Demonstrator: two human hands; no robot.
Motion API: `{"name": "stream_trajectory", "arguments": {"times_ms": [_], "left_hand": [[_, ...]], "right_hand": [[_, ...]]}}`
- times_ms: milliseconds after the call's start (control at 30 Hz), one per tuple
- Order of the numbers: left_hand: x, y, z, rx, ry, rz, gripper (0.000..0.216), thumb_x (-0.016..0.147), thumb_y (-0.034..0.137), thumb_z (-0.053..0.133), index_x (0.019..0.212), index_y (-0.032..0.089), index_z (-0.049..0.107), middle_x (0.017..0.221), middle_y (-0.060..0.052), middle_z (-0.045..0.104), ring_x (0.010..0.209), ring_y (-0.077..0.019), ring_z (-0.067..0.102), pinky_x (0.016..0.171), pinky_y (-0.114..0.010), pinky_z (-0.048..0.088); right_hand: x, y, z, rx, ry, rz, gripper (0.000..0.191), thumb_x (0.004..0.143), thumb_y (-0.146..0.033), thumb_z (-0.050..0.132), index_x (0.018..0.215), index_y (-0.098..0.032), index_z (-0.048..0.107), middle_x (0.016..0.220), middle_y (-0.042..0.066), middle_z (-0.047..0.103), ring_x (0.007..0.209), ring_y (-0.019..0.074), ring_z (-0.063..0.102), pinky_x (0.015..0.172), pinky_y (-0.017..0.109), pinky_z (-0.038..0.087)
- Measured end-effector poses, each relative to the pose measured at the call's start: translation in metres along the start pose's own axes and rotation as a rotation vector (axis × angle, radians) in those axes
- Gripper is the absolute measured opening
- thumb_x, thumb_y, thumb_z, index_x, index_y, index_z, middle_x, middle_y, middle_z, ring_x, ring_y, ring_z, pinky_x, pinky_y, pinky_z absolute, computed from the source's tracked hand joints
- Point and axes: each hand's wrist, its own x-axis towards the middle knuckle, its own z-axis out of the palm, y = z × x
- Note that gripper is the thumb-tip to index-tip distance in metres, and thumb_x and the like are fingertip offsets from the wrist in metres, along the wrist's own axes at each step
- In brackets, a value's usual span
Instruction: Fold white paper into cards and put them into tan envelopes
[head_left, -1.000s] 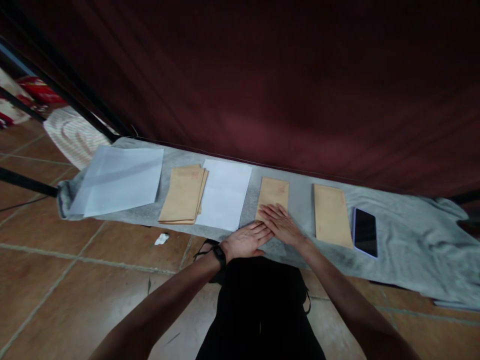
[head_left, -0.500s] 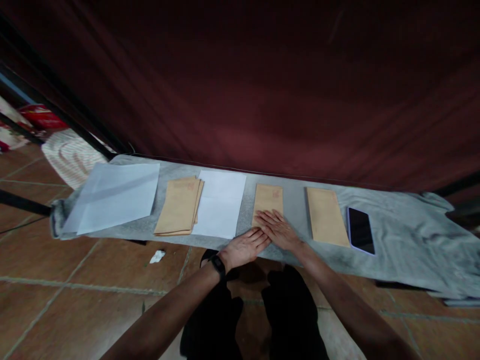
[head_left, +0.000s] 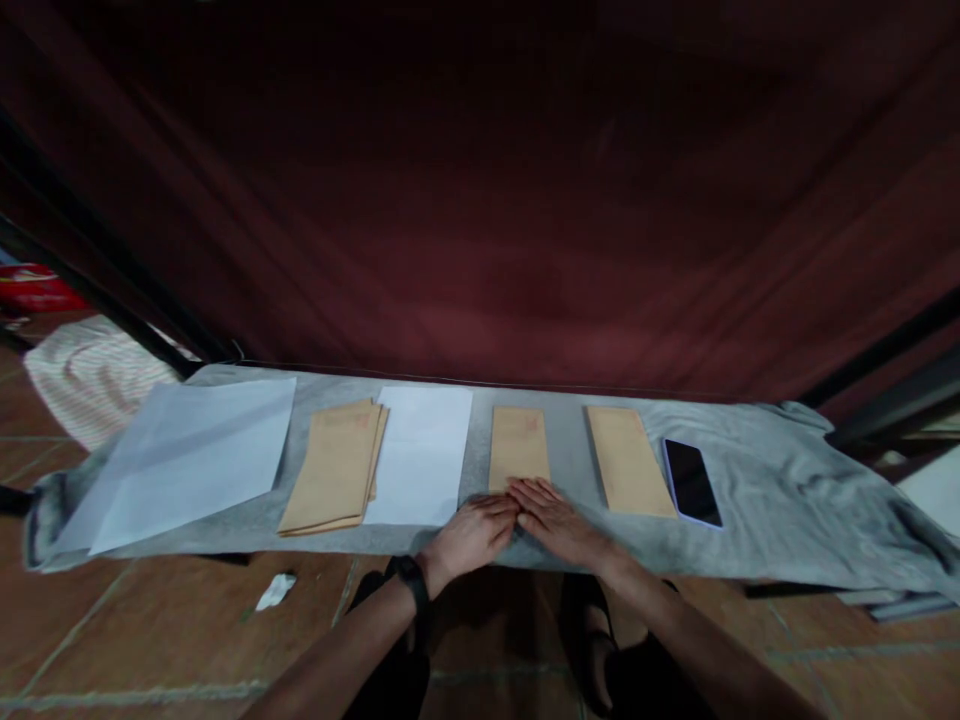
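Observation:
A brown paper envelope [head_left: 519,445] with a faint red print near its far right corner lies on the grey cloth. My left hand [head_left: 474,532] rests at its near left corner, fingers stretched out and close together, a dark band on the wrist. From the other side, my right hand [head_left: 559,522] lies flat over the near end, its fingertips meeting those of the left hand. The envelope's near edge is hidden beneath both hands. To the left is a white paper sheet [head_left: 421,455]; to the right, another brown envelope [head_left: 628,462].
Further left are a small stack of brown envelopes [head_left: 330,465] and large white sheets [head_left: 199,455]. A phone [head_left: 691,482] with a purple edge lies right of the envelopes. Behind the cloth-covered surface [head_left: 780,490] hangs a dark red curtain [head_left: 480,250]. A crumpled white scrap [head_left: 276,591] is on the tiled floor.
My right hand has slid from the middle of the envelope toward its near end. My left hand stays beside it at that end. The whole view has shifted slightly.

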Motion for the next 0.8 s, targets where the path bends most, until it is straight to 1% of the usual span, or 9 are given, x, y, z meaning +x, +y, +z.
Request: {"name": "stream_trajectory", "arguments": {"times_ms": [67,133,200,233,300,400,467,633,800], "left_hand": [[0.014,-0.006,-0.004,-0.028,0.012,-0.096,0.021,0.097,0.018,0.047,0.093,0.02,0.068,0.095,-0.004,0.073,0.092,-0.0168,0.07,0.086,-0.029,0.055],[0.032,-0.016,-0.007,-0.025,0.056,-0.206,0.023,0.098,0.018,0.045,0.09,0.02,0.067,0.091,-0.003,0.073,0.086,-0.0165,0.07,0.08,-0.028,0.055],[0.05,-0.026,-0.007,0.016,0.117,-0.279,0.025,0.098,0.017,0.042,0.101,0.02,0.067,0.104,-0.006,0.073,0.097,-0.0183,0.069,0.086,-0.031,0.056],[0.058,-0.03,-0.006,0.044,0.142,-0.287,0.027,0.098,0.017,0.042,0.112,0.019,0.065,0.116,-0.008,0.071,0.108,-0.0194,0.067,0.094,-0.033,0.054],[0.07,-0.039,0.0,0.099,0.159,-0.281,0.038,0.098,0.017,0.043,0.133,0.019,0.056,0.141,-0.008,0.059,0.13,-0.0203,0.055,0.11,-0.038,0.045],[0.081,-0.048,0.012,0.156,0.098,-0.285,0.049,0.1,0.026,0.043,0.148,0.019,0.042,0.158,-0.008,0.042,0.146,-0.0225,0.037,0.121,-0.042,0.032],[0.086,-0.055,0.018,0.178,0.035,-0.291,0.053,0.102,0.034,0.041,0.152,0.017,0.038,0.161,-0.008,0.036,0.149,-0.0246,0.031,0.123,-0.045,0.027],[0.098,-0.078,0.021,0.198,-0.05,-0.307,0.054,0.106,0.04,0.029,0.155,0.021,0.033,0.162,-0.005,0.033,0.152,-0.0227,0.024,0.125,-0.045,0.02],[0.114,-0.092,0.022,0.199,-0.106,-0.315,0.053,0.106,0.04,0.024,0.154,0.025,0.036,0.163,-0.001,0.032,0.153,-0.0219,0.021,0.125,-0.047,0.014]], "right_hand": [[0.002,0.001,0.004,0.018,0.053,0.01,0.051,0.107,-0.042,0.027,0.154,-0.025,0.036,0.158,0.004,0.041,0.148,0.0169,0.034,0.125,0.046,0.025],[0.005,0.002,0.007,0.038,0.104,0.01,0.046,0.106,-0.038,0.033,0.149,-0.029,0.046,0.153,0.003,0.049,0.144,0.0175,0.041,0.124,0.047,0.028],[0.008,0.001,0.007,0.056,0.141,0.019,0.042,0.104,-0.034,0.04,0.143,-0.029,0.053,0.149,0.003,0.053,0.141,0.0186,0.044,0.123,0.047,0.03],[0.009,-0.001,0.005,0.063,0.148,0.026,0.041,0.103,-0.031,0.043,0.141,-0.028,0.055,0.148,0.004,0.054,0.14,0.0192,0.046,0.122,0.047,0.031],[0.012,-0.005,-0.002,0.075,0.138,0.033,0.039,0.1,-0.025,0.046,0.137,-0.024,0.059,0.146,0.006,0.057,0.138,0.0198,0.048,0.121,0.046,0.031],[0.015,-0.011,-0.013,0.111,0.091,0.01,0.034,0.098,-0.018,0.047,0.125,-0.025,0.066,0.135,0.003,0.065,0.13,0.0168,0.055,0.12,0.039,0.033],[0.015,-0.012,-0.017,0.125,0.078,0.018,0.038,0.096,-0.015,0.048,0.129,-0.025,0.064,0.138,0.003,0.063,0.131,0.0163,0.054,0.12,0.038,0.032],[0.01,-0.012,-0.013,0.13,0.035,0.058,0.044,0.095,-0.019,0.051,0.138,-0.024,0.059,0.151,0.005,0.052,0.14,0.0192,0.045,0.122,0.04,0.029],[0.007,-0.016,-0.016,0.157,0.017,0.062,0.042,0.095,-0.02,0.054,0.136,-0.025,0.061,0.15,0.004,0.052,0.141,0.0199,0.045,0.123,0.04,0.028]]}}
